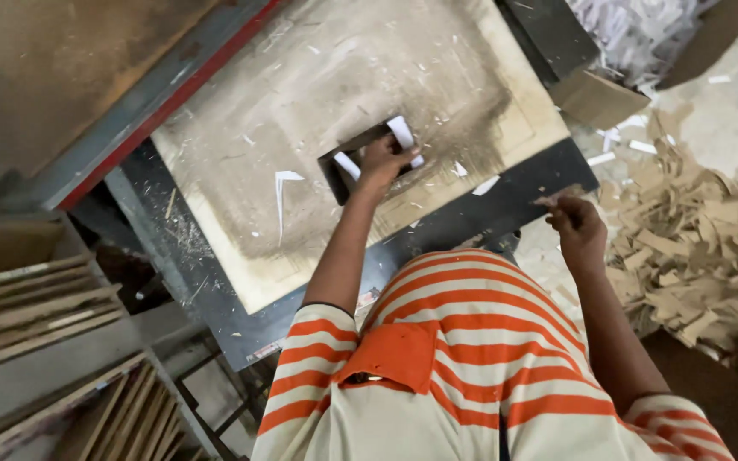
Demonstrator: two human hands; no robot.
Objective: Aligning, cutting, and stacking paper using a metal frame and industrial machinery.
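The left hand [383,159] curls its fingers around a small white cut card piece [401,132] at the dark rectangular die [354,162] on the worn pale wooden board [301,102]. The right hand [576,226] seems to pinch a thin brown scrap [548,201]. A brown cardboard offcut heap [694,248] already lies beside it.

Free room and obstacles about the dark cutter block [360,162]: the pale board [301,102] lies open left of and beyond it, bar small white scraps; the left hand [383,160] covers its near right corner; a red-edged rail [155,94] bounds the far left; cardboard offcuts [694,239] crowd the right
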